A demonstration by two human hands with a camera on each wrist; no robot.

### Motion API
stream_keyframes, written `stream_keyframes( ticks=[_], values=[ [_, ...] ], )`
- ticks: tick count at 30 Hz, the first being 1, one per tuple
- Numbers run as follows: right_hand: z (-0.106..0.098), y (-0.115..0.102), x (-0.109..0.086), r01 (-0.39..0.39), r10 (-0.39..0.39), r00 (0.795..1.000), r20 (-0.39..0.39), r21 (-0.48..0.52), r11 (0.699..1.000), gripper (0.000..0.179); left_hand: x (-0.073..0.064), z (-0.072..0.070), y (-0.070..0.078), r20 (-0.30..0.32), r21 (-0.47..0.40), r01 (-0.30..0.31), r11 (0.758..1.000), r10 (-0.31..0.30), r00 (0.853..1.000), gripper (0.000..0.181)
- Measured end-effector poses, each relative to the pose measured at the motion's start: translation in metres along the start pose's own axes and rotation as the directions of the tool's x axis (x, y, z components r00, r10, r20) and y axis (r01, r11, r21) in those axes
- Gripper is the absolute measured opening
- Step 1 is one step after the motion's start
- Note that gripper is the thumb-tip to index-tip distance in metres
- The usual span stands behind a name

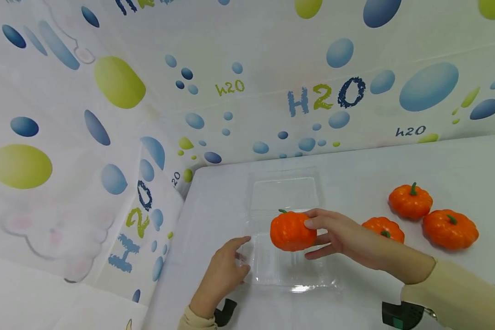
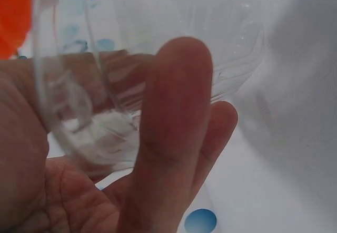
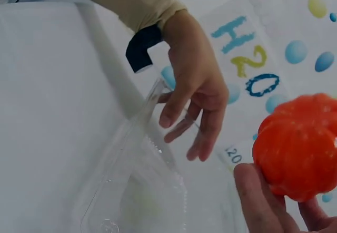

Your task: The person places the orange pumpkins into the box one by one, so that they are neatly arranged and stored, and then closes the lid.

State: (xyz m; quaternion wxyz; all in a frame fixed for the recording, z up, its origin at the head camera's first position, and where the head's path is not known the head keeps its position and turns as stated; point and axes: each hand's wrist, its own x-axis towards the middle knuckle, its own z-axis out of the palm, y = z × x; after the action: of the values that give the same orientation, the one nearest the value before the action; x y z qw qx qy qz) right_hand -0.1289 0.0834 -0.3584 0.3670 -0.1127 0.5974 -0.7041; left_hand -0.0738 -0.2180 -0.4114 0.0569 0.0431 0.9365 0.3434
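Note:
My right hand (image 1: 346,236) grips a small glossy orange pumpkin (image 1: 292,231) with a green stem, thumb and fingers at its right side. It is held over an open clear plastic clamshell box (image 1: 268,270); in the right wrist view the pumpkin (image 3: 297,146) sits at the fingertips. At the box's left edge, my left hand (image 1: 224,272) has its thumb and fingers spread apart, fingertips right at the rim. Through the clear wall (image 2: 121,96) in the left wrist view, part of a finger shows behind the plastic.
Three more orange pumpkins lie to the right on the white table: one at the back (image 1: 410,201), one at far right (image 1: 450,230), and one (image 1: 383,228) partly hidden by my right arm. The box's lid (image 1: 286,190) lies folded back toward the patterned curtain (image 1: 264,110).

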Motion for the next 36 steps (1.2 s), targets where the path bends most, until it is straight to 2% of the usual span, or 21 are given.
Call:
stream_keyframes(
  ticks=[5,10,15,20,25,29,36],
  values=[
    [0.004,0.004,0.017,-0.076,0.07,0.994,-0.078,-0.079,0.994,0.065,-0.001,0.002,0.0,0.003,-0.001,0.007,1.0,-0.007,1.0,0.063],
    [0.005,0.01,0.03,-0.106,0.097,0.993,-0.062,-0.151,0.983,0.064,-0.001,0.003,0.001,0.005,0.007,-0.002,1.0,0.001,1.0,0.063],
    [0.009,0.016,0.039,-0.154,0.147,0.988,-0.051,-0.169,0.973,0.065,-0.002,0.004,0.002,-0.014,0.059,-0.027,0.998,0.028,1.0,0.063],
    [0.011,0.022,0.047,-0.162,0.158,0.987,-0.04,-0.178,0.971,0.061,-0.003,0.004,0.003,-0.031,0.101,-0.046,0.994,0.049,0.998,0.059],
    [0.012,0.028,0.054,-0.192,0.175,0.98,-0.09,-0.233,0.953,0.059,-0.002,0.003,0.004,-0.022,0.09,0.003,0.996,-0.001,1.0,0.05],
    [0.013,0.032,0.059,-0.212,0.185,0.975,-0.12,-0.28,0.936,0.054,-0.002,0.003,0.003,-0.023,0.096,0.01,0.995,-0.008,1.0,0.045],
    [0.016,0.037,0.066,-0.214,0.19,0.975,-0.116,-0.25,0.944,0.052,-0.002,0.003,0.001,-0.012,0.088,-0.002,0.996,0.003,1.0,0.043]
  ],
)
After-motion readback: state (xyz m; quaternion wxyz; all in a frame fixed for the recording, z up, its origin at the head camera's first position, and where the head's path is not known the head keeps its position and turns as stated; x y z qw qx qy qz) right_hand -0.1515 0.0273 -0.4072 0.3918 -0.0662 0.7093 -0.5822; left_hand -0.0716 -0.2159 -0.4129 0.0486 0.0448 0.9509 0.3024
